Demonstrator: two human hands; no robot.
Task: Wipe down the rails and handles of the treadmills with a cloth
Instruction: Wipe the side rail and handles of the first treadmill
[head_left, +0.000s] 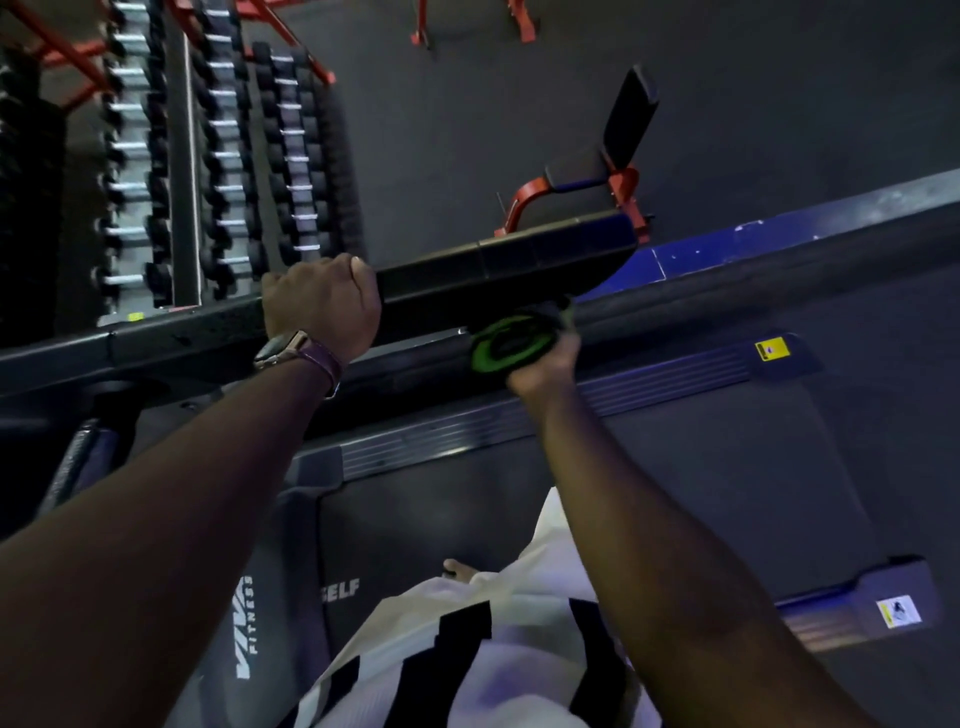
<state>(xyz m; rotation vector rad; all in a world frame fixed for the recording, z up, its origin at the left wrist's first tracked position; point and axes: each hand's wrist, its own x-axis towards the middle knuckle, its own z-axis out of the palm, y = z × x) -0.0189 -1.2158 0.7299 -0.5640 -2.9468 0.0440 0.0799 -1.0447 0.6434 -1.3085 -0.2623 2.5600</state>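
Observation:
A black treadmill side rail (498, 270) runs across the middle of the head view, tilted up to the right. My left hand (324, 306), with a watch on its wrist, is clasped over the rail near its middle. My right hand (545, 364) presses a green and black cloth (506, 340) against the underside of the rail close to its rounded end. The fingers of that hand are mostly hidden behind the cloth. Below lies the dark treadmill belt (597, 499), with my white and black garment over it.
A rack of dumbbells (223, 156) stands beyond the rail at the upper left. A red-framed bench with a black pad (618, 156) sits just past the rail's end. Grey treadmill side steps (519, 421) flank the belt. Dark gym floor fills the upper right.

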